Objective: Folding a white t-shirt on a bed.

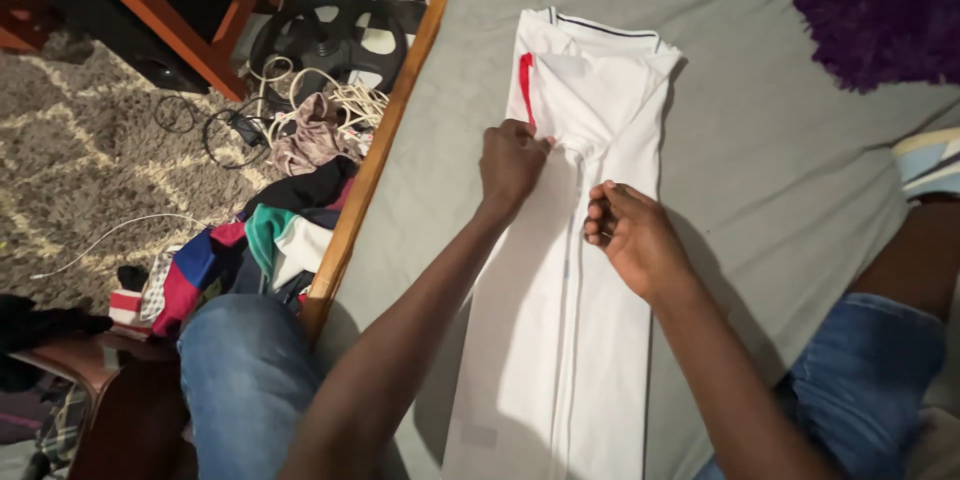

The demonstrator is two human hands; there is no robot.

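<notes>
Both hands, left (512, 162) and right (632, 235), curled, apparently pinched the white shirt (560, 320) mid-fold on the grey bed (780, 180), flattening its centre seam.

Purple fluffy rug (880, 5) on grey sheet (760, 170); clothes pile (255, 245), cables (330, 95) on carpet (70, 150)

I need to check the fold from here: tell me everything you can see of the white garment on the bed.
The white garment looks like smooth woven fabric, folded lengthwise into a long narrow strip. It lies flat on the grey sheet, its collar end, with dark piping and a red strip, pointing away. A seam runs down its middle. The left hand presses near the red strip; the right hand rests at mid-length.
</notes>
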